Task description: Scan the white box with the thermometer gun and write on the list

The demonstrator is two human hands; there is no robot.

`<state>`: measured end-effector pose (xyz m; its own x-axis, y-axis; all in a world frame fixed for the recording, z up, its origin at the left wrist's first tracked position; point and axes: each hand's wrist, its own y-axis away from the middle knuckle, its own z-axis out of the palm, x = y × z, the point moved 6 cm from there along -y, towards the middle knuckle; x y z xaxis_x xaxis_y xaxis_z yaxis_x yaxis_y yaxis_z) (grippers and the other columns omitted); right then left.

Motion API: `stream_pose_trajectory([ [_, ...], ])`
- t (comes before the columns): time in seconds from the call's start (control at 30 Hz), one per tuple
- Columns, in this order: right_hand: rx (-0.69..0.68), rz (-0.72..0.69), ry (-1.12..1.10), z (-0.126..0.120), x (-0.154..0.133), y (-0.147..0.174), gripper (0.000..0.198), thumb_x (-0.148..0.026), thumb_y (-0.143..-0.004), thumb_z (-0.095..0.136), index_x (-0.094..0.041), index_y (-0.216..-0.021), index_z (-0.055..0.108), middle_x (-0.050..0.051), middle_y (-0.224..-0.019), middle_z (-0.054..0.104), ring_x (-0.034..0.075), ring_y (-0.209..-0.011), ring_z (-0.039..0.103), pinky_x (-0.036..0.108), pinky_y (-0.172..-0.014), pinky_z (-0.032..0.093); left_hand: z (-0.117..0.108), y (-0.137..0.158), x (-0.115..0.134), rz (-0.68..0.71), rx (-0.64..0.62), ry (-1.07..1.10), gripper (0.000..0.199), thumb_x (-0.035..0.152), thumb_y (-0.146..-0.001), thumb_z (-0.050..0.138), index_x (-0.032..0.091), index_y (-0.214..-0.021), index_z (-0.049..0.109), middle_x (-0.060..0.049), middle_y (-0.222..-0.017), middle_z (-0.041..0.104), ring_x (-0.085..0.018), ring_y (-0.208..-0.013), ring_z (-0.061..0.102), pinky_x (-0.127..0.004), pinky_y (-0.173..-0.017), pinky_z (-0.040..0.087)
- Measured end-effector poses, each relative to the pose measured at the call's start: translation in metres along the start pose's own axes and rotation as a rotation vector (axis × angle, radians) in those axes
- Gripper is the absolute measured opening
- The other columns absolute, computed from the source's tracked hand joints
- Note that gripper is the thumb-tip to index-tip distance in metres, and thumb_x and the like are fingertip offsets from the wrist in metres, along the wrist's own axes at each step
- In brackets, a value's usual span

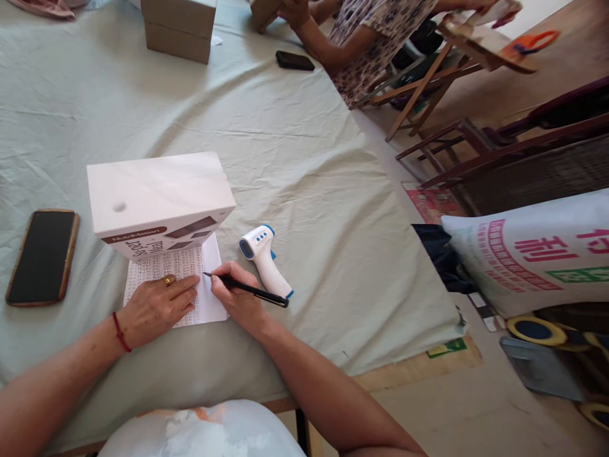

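Observation:
A sheet of paper [213, 304] covered in rows of small writing lies on the cloth in front of me. My left hand [159, 301] rests flat on it, fingers stretched out, with a ring on one finger. Between the fingers of my right hand [240, 298] is a black pen [259, 293], its tip over the paper's blank right strip; whether it touches cannot be made out. A white NutriMotion box [159, 193] stands at the paper's far edge and hides part of it. Just right of the pen lies a white and blue infrared thermometer [267, 260].
A smartphone [42, 257] lies to the left on the tablecloth [333, 254]. Farther back are a cardboard box [179, 32] and a black phone [295, 61]. Another person [361, 44] sits at the far side. Right of the table stand a wooden chair [457, 146] and a printed sack [537, 254].

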<state>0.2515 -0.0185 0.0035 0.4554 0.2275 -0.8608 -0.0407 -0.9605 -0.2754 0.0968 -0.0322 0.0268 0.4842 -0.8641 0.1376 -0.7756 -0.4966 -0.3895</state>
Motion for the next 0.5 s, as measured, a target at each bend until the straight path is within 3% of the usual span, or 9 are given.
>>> stream_pose_trajectory([
  [0.5, -0.025, 0.045, -0.012, 0.0006, 0.0002, -0.0013, 0.01, -0.022, -0.078, 0.051, -0.024, -0.069, 0.05, -0.003, -0.06, 0.054, 0.013, -0.055, 0.05, 0.027, -0.054, 0.045, -0.0013, -0.0009, -0.0003, 0.006, 0.002, -0.004, 0.02, 0.019, -0.099, 0.049, 0.015, -0.099, 0.068, -0.004, -0.121, 0.069, -0.017, -0.08, 0.066, -0.033, -0.068, 0.057],
])
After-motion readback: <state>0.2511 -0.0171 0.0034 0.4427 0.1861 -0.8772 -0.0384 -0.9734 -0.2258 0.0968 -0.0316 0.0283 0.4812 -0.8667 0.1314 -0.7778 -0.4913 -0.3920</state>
